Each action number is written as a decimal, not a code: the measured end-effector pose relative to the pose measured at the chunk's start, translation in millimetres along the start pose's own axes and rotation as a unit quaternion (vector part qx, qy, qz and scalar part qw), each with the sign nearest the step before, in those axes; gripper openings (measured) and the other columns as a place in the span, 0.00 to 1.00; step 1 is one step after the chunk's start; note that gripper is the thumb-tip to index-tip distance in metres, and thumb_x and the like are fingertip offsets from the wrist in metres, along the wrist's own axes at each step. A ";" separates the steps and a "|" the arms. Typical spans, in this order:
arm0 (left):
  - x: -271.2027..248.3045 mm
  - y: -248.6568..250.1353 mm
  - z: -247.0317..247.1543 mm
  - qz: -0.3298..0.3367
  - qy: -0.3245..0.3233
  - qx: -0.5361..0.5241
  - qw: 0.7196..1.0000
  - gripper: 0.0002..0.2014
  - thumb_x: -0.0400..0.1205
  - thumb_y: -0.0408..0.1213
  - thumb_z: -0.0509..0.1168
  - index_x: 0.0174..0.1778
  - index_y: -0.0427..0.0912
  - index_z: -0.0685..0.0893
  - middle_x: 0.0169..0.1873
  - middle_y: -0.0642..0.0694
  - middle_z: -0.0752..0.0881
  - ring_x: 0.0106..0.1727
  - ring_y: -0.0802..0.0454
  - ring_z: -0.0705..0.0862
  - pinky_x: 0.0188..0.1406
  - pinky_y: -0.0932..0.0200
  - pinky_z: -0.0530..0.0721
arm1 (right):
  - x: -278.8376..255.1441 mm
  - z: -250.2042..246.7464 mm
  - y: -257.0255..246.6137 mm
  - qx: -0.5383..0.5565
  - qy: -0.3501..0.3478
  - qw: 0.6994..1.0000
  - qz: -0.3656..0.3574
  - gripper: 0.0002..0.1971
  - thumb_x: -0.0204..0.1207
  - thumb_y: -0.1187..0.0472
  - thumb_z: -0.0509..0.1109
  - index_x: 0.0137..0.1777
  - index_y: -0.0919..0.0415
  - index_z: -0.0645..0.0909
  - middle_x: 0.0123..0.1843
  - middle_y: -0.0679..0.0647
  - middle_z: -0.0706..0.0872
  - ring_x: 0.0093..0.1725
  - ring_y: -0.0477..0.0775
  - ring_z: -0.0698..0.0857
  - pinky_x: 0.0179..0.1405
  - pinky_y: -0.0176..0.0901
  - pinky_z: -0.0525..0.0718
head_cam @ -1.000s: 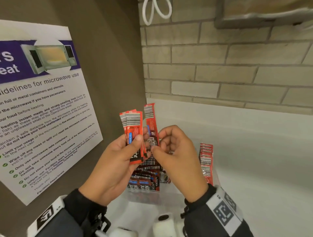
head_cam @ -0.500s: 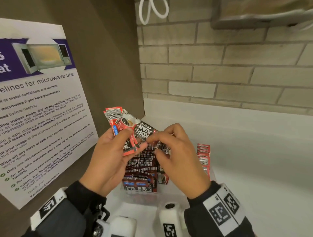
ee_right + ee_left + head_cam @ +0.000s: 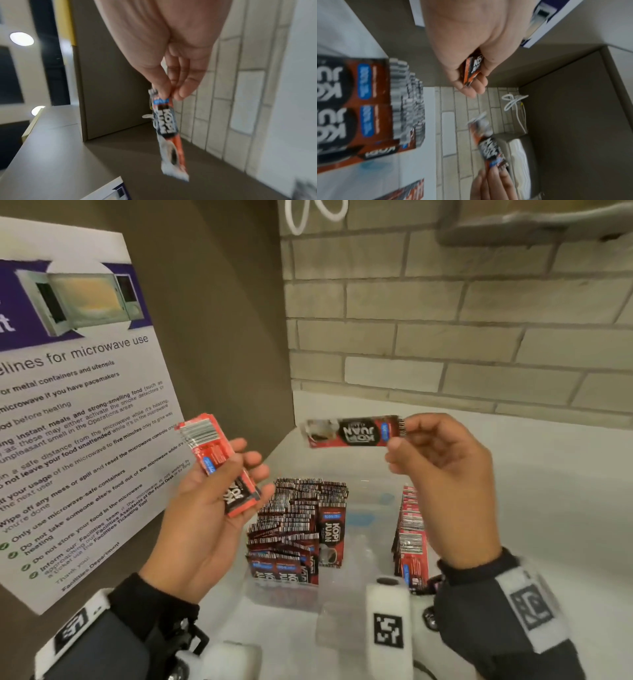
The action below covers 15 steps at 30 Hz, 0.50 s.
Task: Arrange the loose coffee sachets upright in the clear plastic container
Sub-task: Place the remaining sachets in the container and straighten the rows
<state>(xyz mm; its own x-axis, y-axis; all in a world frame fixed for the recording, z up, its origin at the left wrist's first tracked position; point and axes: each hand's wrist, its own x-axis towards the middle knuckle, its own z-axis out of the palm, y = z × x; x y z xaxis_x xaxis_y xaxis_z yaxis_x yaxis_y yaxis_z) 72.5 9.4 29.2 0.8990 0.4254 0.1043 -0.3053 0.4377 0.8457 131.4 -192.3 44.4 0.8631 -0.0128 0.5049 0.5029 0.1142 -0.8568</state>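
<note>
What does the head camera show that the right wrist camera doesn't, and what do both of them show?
Only the head view shows the left hand holding a small stack of sachets, the clear plastic container with upright sachet rows, and the microwave poster. Only the right wrist view shows round ceiling lights. Both show the right hand pinching a single sachet by one end, and the brick wall.
</note>
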 end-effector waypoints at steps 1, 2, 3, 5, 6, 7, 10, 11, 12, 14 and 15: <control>1.3 3.0 -2.5 0.006 0.005 -0.002 1.000 0.08 0.84 0.32 0.58 0.50 0.44 0.82 0.34 0.50 0.87 0.34 0.57 0.87 0.34 0.61 0.88 | 0.7 -4.9 -3.4 -0.052 -0.012 0.998 -0.020 0.13 0.73 0.72 0.72 0.42 0.50 0.83 0.36 0.51 0.87 0.37 0.53 0.85 0.39 0.42 0.85; 2.2 5.4 -4.3 0.011 0.009 -0.004 1.000 0.08 0.85 0.32 0.57 0.50 0.44 0.82 0.33 0.50 0.85 0.33 0.57 0.86 0.34 0.61 0.88 | 0.8 -8.3 -5.6 -0.097 -0.030 0.994 -0.031 0.12 0.73 0.70 0.72 0.42 0.48 0.85 0.36 0.49 0.88 0.37 0.51 0.85 0.39 0.43 0.84; 2.6 7.1 -5.8 0.013 0.012 -0.006 1.000 0.08 0.85 0.33 0.57 0.50 0.45 0.82 0.32 0.51 0.84 0.33 0.57 0.86 0.34 0.61 0.88 | 0.5 -9.7 -6.7 -0.136 -0.053 0.989 -0.032 0.12 0.73 0.68 0.72 0.41 0.48 0.86 0.35 0.48 0.88 0.36 0.49 0.84 0.39 0.41 0.84; 1.6 8.6 -6.5 0.013 0.010 -0.008 1.000 0.07 0.85 0.33 0.58 0.50 0.44 0.81 0.31 0.51 0.83 0.32 0.57 0.85 0.33 0.61 0.87 | -1.1 -6.7 -3.2 -0.211 -0.104 0.972 -0.017 0.10 0.72 0.68 0.73 0.40 0.49 0.87 0.33 0.47 0.87 0.32 0.46 0.83 0.35 0.32 0.80; 0.5 8.4 -6.1 0.011 0.009 -0.007 1.000 0.07 0.85 0.33 0.58 0.50 0.44 0.82 0.30 0.51 0.83 0.31 0.57 0.85 0.32 0.61 0.87 | -2.5 -3.0 1.3 -0.248 -0.127 0.960 -0.010 0.10 0.72 0.68 0.73 0.41 0.49 0.86 0.32 0.46 0.86 0.32 0.44 0.82 0.33 0.28 0.78; -0.8 8.1 -5.7 0.008 0.007 -0.005 1.000 0.08 0.84 0.33 0.58 0.49 0.44 0.82 0.30 0.50 0.83 0.31 0.56 0.85 0.31 0.60 0.87 | -4.4 1.4 6.8 -0.281 -0.146 0.948 -0.004 0.09 0.72 0.68 0.73 0.41 0.50 0.85 0.31 0.45 0.85 0.31 0.43 0.82 0.32 0.26 0.76; -5.2 7.3 -4.6 -0.005 -0.007 -0.004 1.000 0.08 0.83 0.33 0.58 0.50 0.43 0.82 0.30 0.49 0.82 0.30 0.56 0.84 0.31 0.60 0.87 | -11.1 14.0 24.0 -0.335 -0.179 0.925 0.008 0.09 0.72 0.70 0.71 0.40 0.54 0.82 0.30 0.43 0.81 0.27 0.37 0.78 0.31 0.23 0.74; -6.3 7.5 -4.5 -0.009 -0.010 -0.001 1.000 0.08 0.83 0.32 0.58 0.50 0.42 0.82 0.30 0.49 0.82 0.30 0.56 0.84 0.31 0.60 0.87 | -12.8 17.2 28.7 -0.346 -0.189 0.919 0.008 0.08 0.72 0.71 0.71 0.39 0.55 0.82 0.30 0.41 0.80 0.27 0.35 0.77 0.32 0.22 0.74; -7.0 7.7 -4.8 -0.012 -0.010 0.003 1.000 0.08 0.83 0.32 0.58 0.50 0.42 0.83 0.30 0.49 0.82 0.29 0.56 0.83 0.30 0.61 0.86 | -14.2 19.6 32.8 -0.355 -0.198 0.914 0.009 0.09 0.72 0.71 0.70 0.39 0.56 0.82 0.30 0.40 0.78 0.28 0.35 0.76 0.33 0.21 0.74; -7.7 8.2 -5.8 -0.016 -0.005 0.007 1.000 0.08 0.83 0.31 0.58 0.50 0.42 0.83 0.29 0.49 0.81 0.28 0.56 0.82 0.27 0.61 0.85 | -17.0 23.2 39.2 -0.369 -0.212 0.905 0.011 0.10 0.72 0.72 0.69 0.38 0.55 0.81 0.30 0.40 0.77 0.30 0.35 0.76 0.33 0.21 0.74; -7.8 8.5 -6.4 -0.019 -0.004 0.009 1.000 0.08 0.83 0.31 0.58 0.51 0.42 0.83 0.29 0.49 0.81 0.28 0.56 0.82 0.26 0.61 0.84 | -18.4 24.5 41.7 -0.374 -0.217 0.902 0.013 0.11 0.72 0.72 0.69 0.37 0.53 0.80 0.30 0.40 0.77 0.30 0.35 0.76 0.34 0.22 0.75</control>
<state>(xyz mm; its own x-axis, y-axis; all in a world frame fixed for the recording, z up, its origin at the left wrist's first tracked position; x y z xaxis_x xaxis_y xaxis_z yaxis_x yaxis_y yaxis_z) 60.9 14.8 32.2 0.9124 0.4019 0.0770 -0.2655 0.4383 0.8587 135.3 -163.0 2.0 0.8570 0.3886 0.3384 0.5139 -0.5951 -0.6179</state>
